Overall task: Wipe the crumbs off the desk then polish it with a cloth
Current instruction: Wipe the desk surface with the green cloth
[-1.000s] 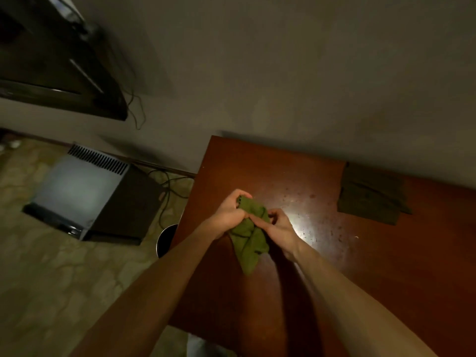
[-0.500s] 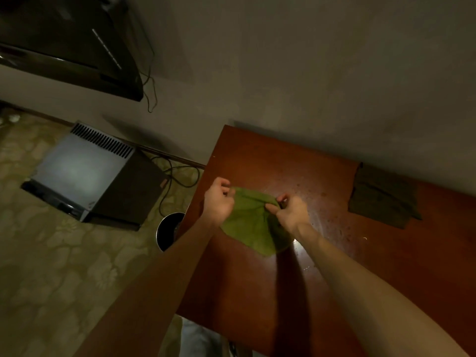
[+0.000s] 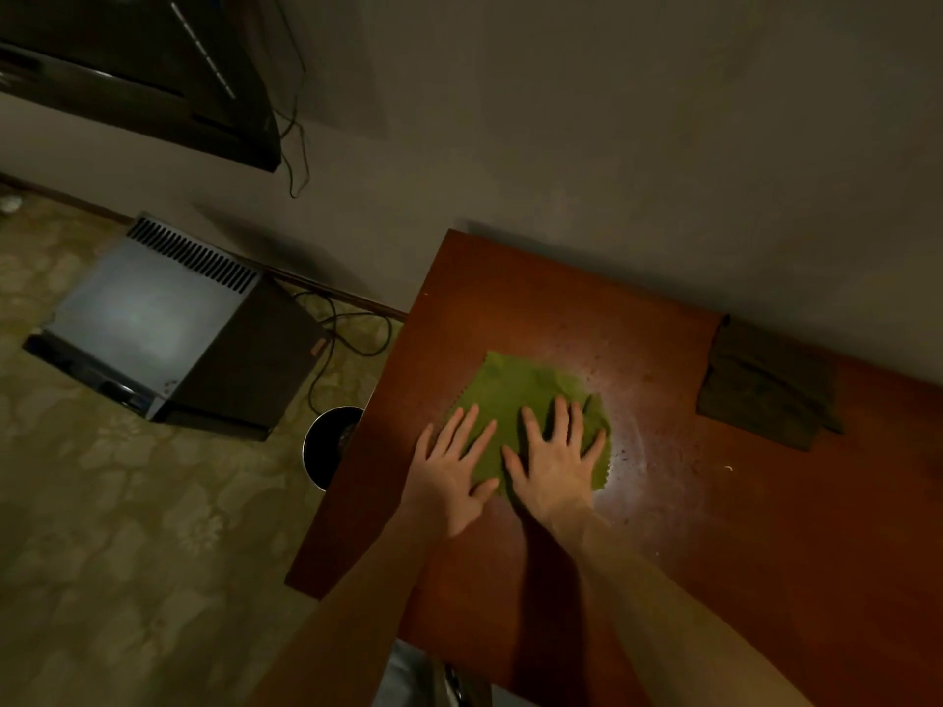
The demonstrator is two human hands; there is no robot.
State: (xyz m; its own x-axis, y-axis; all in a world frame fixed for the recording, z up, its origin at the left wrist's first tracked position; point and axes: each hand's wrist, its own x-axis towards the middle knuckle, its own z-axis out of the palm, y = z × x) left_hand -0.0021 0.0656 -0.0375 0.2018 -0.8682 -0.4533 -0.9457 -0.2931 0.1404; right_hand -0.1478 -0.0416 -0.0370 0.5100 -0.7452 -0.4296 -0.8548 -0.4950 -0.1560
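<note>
green cloth point(image 3: 520, 385) now flat under left hand point(image 3: 449, 472), right hand point(image 3: 553, 461); bin point(image 3: 326, 446) dark.

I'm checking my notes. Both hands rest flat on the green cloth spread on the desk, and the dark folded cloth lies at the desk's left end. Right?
Not quite: the dark folded cloth lies toward the right of the desk, by the wall, as the head view shows. The left hand and right hand do rest flat on the spread green cloth.
</note>
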